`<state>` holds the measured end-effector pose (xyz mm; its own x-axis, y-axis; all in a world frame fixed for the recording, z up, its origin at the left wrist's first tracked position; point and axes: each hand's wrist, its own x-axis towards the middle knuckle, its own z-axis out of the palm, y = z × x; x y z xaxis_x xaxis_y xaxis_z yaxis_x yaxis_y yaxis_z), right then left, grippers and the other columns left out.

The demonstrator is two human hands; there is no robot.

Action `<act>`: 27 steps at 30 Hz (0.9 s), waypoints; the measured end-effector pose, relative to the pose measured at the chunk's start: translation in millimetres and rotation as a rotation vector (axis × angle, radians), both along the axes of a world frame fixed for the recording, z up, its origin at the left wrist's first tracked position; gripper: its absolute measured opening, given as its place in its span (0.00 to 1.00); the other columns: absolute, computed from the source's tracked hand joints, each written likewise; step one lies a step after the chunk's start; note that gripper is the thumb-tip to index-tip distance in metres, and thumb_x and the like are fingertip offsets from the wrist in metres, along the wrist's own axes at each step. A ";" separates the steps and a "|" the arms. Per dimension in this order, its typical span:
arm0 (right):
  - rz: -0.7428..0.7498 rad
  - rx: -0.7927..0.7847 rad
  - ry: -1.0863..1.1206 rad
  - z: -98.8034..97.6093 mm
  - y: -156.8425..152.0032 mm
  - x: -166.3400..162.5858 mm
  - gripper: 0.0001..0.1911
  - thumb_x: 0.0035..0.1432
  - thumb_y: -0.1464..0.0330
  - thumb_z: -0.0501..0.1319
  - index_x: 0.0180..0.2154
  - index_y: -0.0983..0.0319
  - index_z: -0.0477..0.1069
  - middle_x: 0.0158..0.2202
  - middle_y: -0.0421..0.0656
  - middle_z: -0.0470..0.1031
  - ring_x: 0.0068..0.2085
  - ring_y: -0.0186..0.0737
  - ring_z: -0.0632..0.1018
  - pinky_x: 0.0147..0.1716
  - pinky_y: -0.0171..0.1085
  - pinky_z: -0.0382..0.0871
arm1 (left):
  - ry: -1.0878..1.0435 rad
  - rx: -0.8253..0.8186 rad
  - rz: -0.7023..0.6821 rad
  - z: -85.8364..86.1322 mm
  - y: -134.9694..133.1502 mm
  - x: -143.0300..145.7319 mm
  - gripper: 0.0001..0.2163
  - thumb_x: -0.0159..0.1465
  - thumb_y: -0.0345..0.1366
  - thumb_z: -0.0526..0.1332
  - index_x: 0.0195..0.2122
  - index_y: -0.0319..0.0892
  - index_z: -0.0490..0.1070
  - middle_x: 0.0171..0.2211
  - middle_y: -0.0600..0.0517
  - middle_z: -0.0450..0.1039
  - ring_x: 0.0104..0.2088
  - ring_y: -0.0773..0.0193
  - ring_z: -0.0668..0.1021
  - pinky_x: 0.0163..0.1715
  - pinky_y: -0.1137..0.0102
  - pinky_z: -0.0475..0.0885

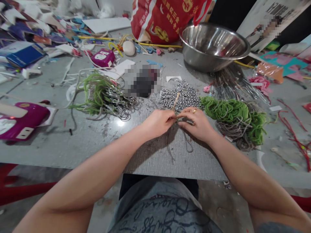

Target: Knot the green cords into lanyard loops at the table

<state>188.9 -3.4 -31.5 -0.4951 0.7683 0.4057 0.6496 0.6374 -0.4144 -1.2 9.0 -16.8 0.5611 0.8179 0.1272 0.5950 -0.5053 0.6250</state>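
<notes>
My left hand and my right hand meet over the grey table, fingers pinched together. Between them they hold a thin wooden stick that points up and away, and grey cord loops hang down from the pinch onto the table. Just beyond the hands lies a heap of small metal rings. To the right is a pile of green and grey cord loops. To the left lies a bundle of green cords with metal rings attached.
A steel bowl stands at the back right beside a red printed bag. Metal wires lie below the bowl. Purple boxes sit at the left edge, and scraps of paper and foam litter the back.
</notes>
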 end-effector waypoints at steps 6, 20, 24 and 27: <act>-0.036 -0.067 -0.132 -7.0 1.3 0.0 0.06 0.54 0.68 0.61 0.36 0.58 0.73 0.38 0.44 0.74 0.42 0.44 0.73 0.43 0.44 0.63 | 0.131 -0.021 -0.012 -4.5 0.8 2.5 0.08 0.61 0.30 0.54 0.29 0.40 0.72 0.25 0.53 0.73 0.26 0.68 0.73 0.26 0.73 0.61; -0.116 0.102 -0.339 0.9 -11.0 -9.6 0.07 0.60 0.66 0.56 0.36 0.61 0.70 0.39 0.46 0.74 0.42 0.45 0.71 0.41 0.43 0.57 | 0.290 -0.014 -0.025 0.0 -1.7 3.8 0.09 0.60 0.30 0.52 0.30 0.39 0.72 0.27 0.50 0.74 0.29 0.62 0.75 0.28 0.70 0.63; -0.104 0.176 -0.387 3.8 -14.8 -11.6 0.07 0.60 0.66 0.56 0.37 0.61 0.70 0.40 0.46 0.75 0.43 0.45 0.70 0.40 0.43 0.56 | 0.278 -0.028 -0.011 0.6 -1.9 4.7 0.10 0.60 0.30 0.52 0.31 0.39 0.73 0.27 0.50 0.74 0.29 0.63 0.75 0.29 0.70 0.64; -0.101 0.169 -0.385 2.9 -15.2 -12.6 0.07 0.60 0.67 0.56 0.37 0.61 0.71 0.40 0.47 0.75 0.43 0.46 0.71 0.41 0.43 0.57 | 0.225 -0.052 0.010 0.7 0.0 4.0 0.09 0.61 0.31 0.52 0.30 0.39 0.72 0.26 0.51 0.74 0.28 0.64 0.74 0.28 0.71 0.64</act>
